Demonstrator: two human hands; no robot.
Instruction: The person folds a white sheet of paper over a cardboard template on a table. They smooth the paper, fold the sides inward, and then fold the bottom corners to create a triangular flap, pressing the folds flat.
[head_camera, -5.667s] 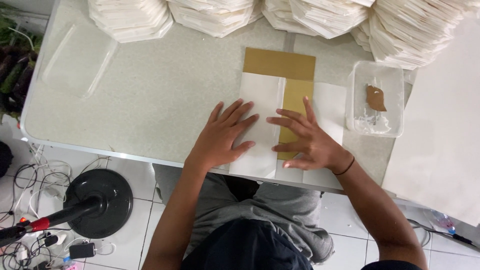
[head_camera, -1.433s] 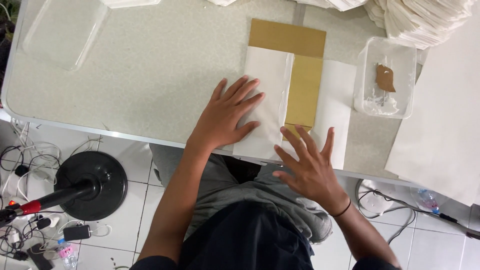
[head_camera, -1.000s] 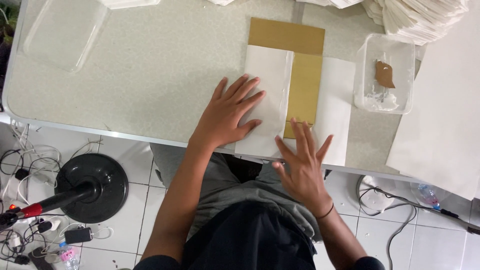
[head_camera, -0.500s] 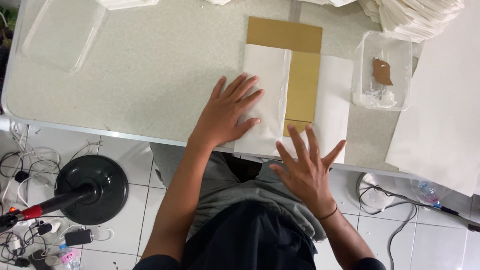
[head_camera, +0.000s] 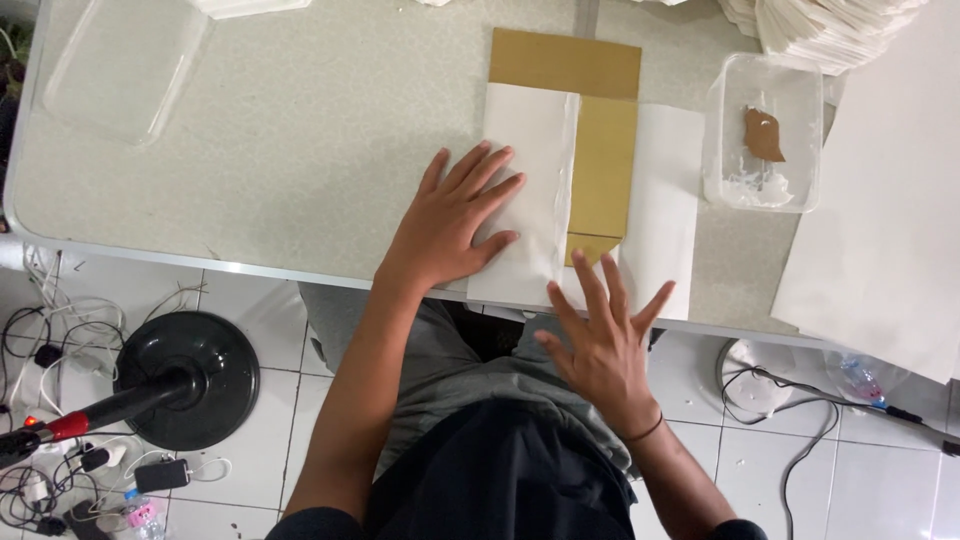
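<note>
On the table (head_camera: 300, 150), left hand (head_camera: 450, 225) flattens white paper (head_camera: 530, 180).

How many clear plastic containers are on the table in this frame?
2. One clear plastic tray lies at the table's far left corner. One clear plastic tub, holding a brown scrap and white paste, sits right of the folded paper. More may lie beyond the frame's top edge.

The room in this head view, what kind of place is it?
Probably a small workshop for folding and gluing paper by hand: stacked white paper on the table, a clear tub with paste, and white paper folded over a brown card.
</note>
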